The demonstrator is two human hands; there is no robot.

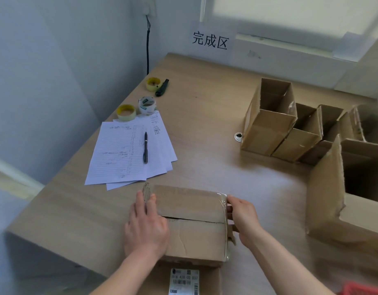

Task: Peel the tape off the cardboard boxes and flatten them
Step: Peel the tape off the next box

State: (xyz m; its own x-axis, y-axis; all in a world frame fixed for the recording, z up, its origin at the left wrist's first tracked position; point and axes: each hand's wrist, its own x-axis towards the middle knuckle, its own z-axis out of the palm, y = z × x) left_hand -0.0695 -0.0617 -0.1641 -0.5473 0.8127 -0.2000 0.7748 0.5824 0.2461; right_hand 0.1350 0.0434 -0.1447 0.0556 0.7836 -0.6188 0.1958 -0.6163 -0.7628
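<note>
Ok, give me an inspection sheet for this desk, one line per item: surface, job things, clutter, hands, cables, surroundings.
Surface: wooden table, light brown.
Job's things: closed cardboard box at the near edge, clear tape on its right end; open boxes standing at the right.
Clutter: three tape rolls, a dark cutter, lined papers with a pen on top.
Hands: left hand flat on the box's left end; right hand at the taped right end, grip unclear.
Cables: black cable down the wall.
Surroundings: paper sign on the wall, window ledge above.
</note>
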